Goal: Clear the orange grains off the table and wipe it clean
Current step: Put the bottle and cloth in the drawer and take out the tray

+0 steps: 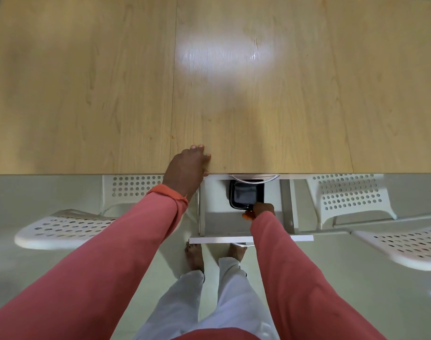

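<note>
The left hand rests on the tabletop edge, fingers loose. Just below that edge, the black tray in the open drawer is pinched by the right hand — it should be lifted level. Two orange grains remain near the left hand.

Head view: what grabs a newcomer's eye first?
The broad wooden table fills the upper half, with a bright glare patch near its middle. At its near edge the left hand rests on the tabletop, while the right hand reaches into an open white drawer below, holding a black tray. White perforated chairs flank the person on both sides.
</note>
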### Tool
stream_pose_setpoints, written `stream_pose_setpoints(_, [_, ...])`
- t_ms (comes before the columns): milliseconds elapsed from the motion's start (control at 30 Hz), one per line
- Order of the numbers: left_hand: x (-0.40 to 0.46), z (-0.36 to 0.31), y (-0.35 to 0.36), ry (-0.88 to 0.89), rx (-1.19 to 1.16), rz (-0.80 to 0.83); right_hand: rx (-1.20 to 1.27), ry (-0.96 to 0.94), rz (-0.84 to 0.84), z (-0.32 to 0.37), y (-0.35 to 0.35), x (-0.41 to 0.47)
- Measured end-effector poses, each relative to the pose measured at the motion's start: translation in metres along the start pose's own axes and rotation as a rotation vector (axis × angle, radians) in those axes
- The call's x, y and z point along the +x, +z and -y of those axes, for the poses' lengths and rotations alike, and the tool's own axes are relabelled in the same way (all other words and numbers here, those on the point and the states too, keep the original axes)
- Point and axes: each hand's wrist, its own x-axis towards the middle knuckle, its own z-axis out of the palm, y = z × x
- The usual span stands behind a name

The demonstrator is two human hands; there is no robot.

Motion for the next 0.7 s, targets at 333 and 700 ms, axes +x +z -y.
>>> stream_pose_setpoints(333, [0.000,-0.001,-0.003,0.003,0.002,0.009,0.030,-0.117,-0.064,-0.020,-0.032,-0.044])
stream_pose_setpoints(700, [-0.015,-0.011,-0.020,0.002,-0.013,0.032,0.374,-0.235,-0.254,-0.042,-0.093,-0.175])
